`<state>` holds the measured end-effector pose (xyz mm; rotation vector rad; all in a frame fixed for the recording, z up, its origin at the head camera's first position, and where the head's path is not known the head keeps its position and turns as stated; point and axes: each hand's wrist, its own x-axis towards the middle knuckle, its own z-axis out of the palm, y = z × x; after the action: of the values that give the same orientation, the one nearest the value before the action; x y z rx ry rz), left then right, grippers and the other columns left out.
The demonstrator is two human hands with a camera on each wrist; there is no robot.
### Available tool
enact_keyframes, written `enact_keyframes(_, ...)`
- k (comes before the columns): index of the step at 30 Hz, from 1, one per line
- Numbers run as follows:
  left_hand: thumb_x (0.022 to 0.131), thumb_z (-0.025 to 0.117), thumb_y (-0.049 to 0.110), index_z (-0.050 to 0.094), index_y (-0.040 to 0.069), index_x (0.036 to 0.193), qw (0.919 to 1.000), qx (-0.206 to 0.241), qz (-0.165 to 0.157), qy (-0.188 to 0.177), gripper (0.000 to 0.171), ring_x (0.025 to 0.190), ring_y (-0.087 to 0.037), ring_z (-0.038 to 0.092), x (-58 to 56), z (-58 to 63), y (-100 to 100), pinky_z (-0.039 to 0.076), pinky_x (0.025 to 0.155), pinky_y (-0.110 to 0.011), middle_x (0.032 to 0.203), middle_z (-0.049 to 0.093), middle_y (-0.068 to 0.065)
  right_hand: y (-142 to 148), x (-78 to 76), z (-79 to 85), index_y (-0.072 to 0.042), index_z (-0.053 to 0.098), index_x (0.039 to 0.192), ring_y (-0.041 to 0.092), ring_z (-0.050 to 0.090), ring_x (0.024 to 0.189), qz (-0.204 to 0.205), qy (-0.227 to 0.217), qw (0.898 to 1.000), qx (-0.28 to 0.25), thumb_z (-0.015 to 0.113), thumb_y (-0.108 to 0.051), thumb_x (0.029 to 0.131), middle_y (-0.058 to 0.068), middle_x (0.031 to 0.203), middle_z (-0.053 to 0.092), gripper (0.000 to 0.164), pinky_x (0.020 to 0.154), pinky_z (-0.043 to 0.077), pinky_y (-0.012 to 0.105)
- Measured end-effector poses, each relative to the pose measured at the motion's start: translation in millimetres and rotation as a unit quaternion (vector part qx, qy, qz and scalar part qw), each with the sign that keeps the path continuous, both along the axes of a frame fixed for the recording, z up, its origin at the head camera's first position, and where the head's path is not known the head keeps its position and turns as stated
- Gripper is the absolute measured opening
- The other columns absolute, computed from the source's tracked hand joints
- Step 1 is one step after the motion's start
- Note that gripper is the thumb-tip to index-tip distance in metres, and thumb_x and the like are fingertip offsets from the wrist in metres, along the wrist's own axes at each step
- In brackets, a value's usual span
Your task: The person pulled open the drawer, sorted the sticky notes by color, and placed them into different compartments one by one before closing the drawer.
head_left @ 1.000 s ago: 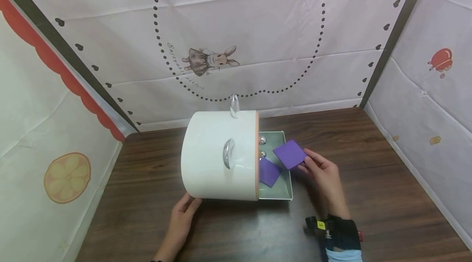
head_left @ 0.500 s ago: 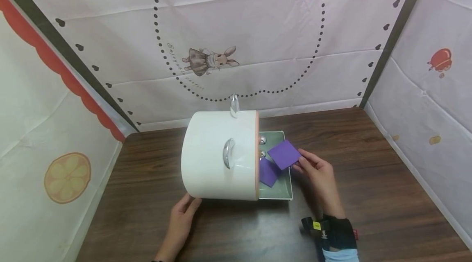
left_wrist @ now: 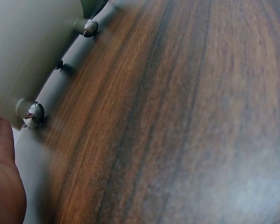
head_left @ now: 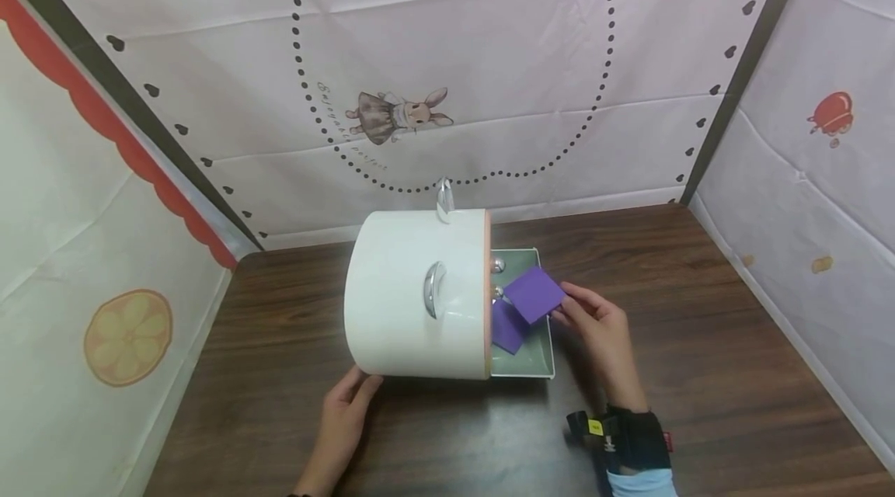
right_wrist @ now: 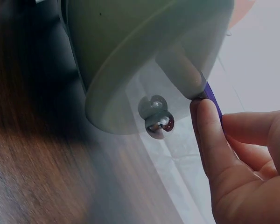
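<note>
A white rounded box with chrome handles stands on the table, and a pale green drawer sticks out of its right side. My right hand pinches a thin purple square by its right corner, over the drawer. In the right wrist view the purple square shows only as a thin edge between thumb and fingers. A second purple square lies in the drawer, partly covered by the first. My left hand touches the box's near left corner, its fingers straight in the left wrist view.
Chrome ball feet hold the box off the dark wooden table. Chrome balls show beside the drawer opening, and a chrome knob is on the drawer's front. White printed cloth walls the back and both sides.
My right hand has moved left with the purple square, bringing it further over the drawer and the other square. The left hand and the box stay in place.
</note>
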<state>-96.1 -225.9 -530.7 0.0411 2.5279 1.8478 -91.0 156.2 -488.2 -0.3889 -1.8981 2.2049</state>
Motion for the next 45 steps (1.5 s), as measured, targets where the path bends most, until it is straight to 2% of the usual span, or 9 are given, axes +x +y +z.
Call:
enact_keyframes(3,0.092,0.062,0.040,0.059,0.018,0.131,1.0000,0.002,-0.002,0.006,0.045,0.123,-0.005,0.049,3.6,9.0,3.0,0.041,0.097,-0.020,0.132,0.057,0.008,-3.5,-0.3,2.2,0.001,0.062,0.123,0.032,0.065,0.100,-0.009,0.006,1.000,-0.006,0.066,-0.015,0.092,0.021,0.116,0.063,0.035,0.087,0.051,0.042)
enact_keyframes(6,0.092,0.063,0.039,0.059,0.018,0.130,0.9999,0.009,-0.002,0.012,0.044,0.123,-0.005,0.049,5.0,11.8,3.9,0.041,0.097,-0.019,0.132,0.057,0.008,-6.7,-1.0,0.4,0.000,0.064,0.119,0.028,0.066,0.097,-0.019,0.009,1.000,0.001,0.069,-0.017,0.090,0.019,0.114,0.064,0.034,0.085,0.053,0.037)
enact_keyframes(14,0.092,0.063,0.040,0.059,0.018,0.131,0.9998,0.013,-0.004,0.015,0.045,0.123,-0.005,0.049,3.6,8.3,2.5,0.041,0.097,-0.020,0.131,0.057,0.008,-10.4,-0.3,4.6,0.001,0.065,0.117,0.028,0.066,0.096,-0.027,-0.002,1.000,0.011,0.069,-0.014,0.091,0.019,0.115,0.063,0.031,0.084,0.053,0.037)
enact_keyframes(19,0.091,0.064,0.042,0.059,0.020,0.131,0.9999,0.012,-0.001,0.001,0.046,0.123,-0.004,0.048,4.2,10.0,3.1,0.041,0.097,-0.019,0.132,0.056,0.010,-9.5,-5.9,-8.9,-0.003,0.067,0.112,0.026,0.066,0.092,-0.038,-0.002,0.999,0.028,0.072,-0.021,0.088,0.016,0.109,0.065,0.030,0.082,0.055,0.036)
enact_keyframes(28,0.090,0.064,0.042,0.059,0.020,0.131,0.9999,0.017,0.000,0.001,0.046,0.122,-0.005,0.050,3.8,9.3,3.2,0.042,0.096,-0.019,0.130,0.058,0.009,-16.3,-8.2,-8.4,-0.008,0.071,0.105,0.025,0.064,0.086,-0.048,-0.015,0.995,0.081,0.074,-0.025,0.086,0.010,0.103,0.067,0.025,0.073,0.057,0.036)
enact_keyframes(33,0.090,0.065,0.041,0.060,0.020,0.130,0.9997,0.023,-0.003,0.000,0.046,0.122,-0.005,0.050,4.6,11.3,3.1,0.042,0.097,-0.020,0.131,0.058,0.009,-23.5,-8.8,-11.2,-0.011,0.073,0.098,0.021,0.062,0.082,-0.062,0.019,0.986,0.152,0.075,-0.023,0.085,0.004,0.097,0.068,0.017,0.068,0.053,0.030)
enact_keyframes(39,0.090,0.063,0.044,0.058,0.020,0.131,0.9999,0.011,-0.001,-0.007,0.048,0.123,-0.006,0.049,3.5,12.0,3.4,0.042,0.099,-0.027,0.132,0.057,0.008,-30.9,-9.9,-13.6,-0.012,0.072,0.093,0.013,0.060,0.086,-0.084,0.060,0.966,0.237,0.072,-0.017,0.087,0.000,0.095,0.063,0.007,0.075,0.052,0.029)
enact_keyframes(42,0.090,0.063,0.044,0.057,0.020,0.132,0.9999,0.011,-0.003,-0.011,0.049,0.125,-0.007,0.048,1.3,7.7,2.3,0.041,0.101,-0.031,0.134,0.056,0.007,-32.7,-10.3,-13.3,-0.012,0.072,0.091,0.012,0.060,0.085,-0.092,0.058,0.960,0.257,0.071,-0.014,0.087,0.000,0.095,0.061,0.004,0.075,0.052,0.032)
enact_keyframes(45,0.090,0.063,0.046,0.057,0.023,0.132,0.9997,0.015,-0.003,-0.017,0.049,0.126,-0.006,0.046,-2.4,-1.9,-0.6,0.040,0.102,-0.031,0.135,0.055,0.009,-33.0,-11.0,-13.8,-0.013,0.072,0.091,0.012,0.060,0.085,-0.093,0.051,0.958,0.265,0.070,-0.013,0.088,-0.001,0.096,0.060,0.004,0.075,0.052,0.034)
